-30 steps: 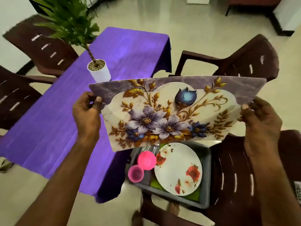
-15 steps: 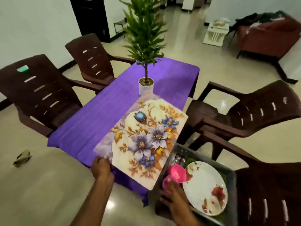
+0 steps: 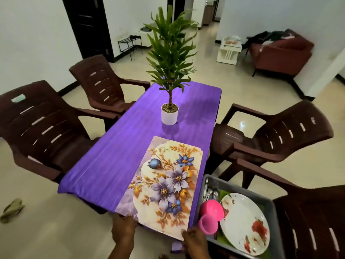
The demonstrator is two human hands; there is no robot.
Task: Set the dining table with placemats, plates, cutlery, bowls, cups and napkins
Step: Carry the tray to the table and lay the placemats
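Since the earlier frame the right hand (image 3: 195, 243) has left the tray and come back to the placemat (image 3: 164, 186), and the mat is now lying flatter and squarer along the near right part of the table, with its near edge overhanging the table's end.

In the head view, the left hand (image 3: 123, 228) is holding the near left corner of the placemat, fingers curled at its edge. The right hand is gripping the near right corner, its thumb lying on the mat's top face. The mat is resting lengthwise on the purple tablecloth (image 3: 115, 161), its far end pointing toward the potted plant (image 3: 169, 113), which is standing upright in a white pot near the middle of the table, apart from the mat.

Just beside the table's near right corner, a grey tray (image 3: 273, 217) is sitting on the seat of a brown chair (image 3: 313, 221). Inside it a flowered white plate (image 3: 244, 223) is lying tilted, with a pink bowl (image 3: 211, 210) and a pink cup (image 3: 208, 224) touching its left edge, and cutlery (image 3: 211, 191) is showing at the tray's far left corner. Three more brown chairs are standing around the table, two on the left and one on the right.
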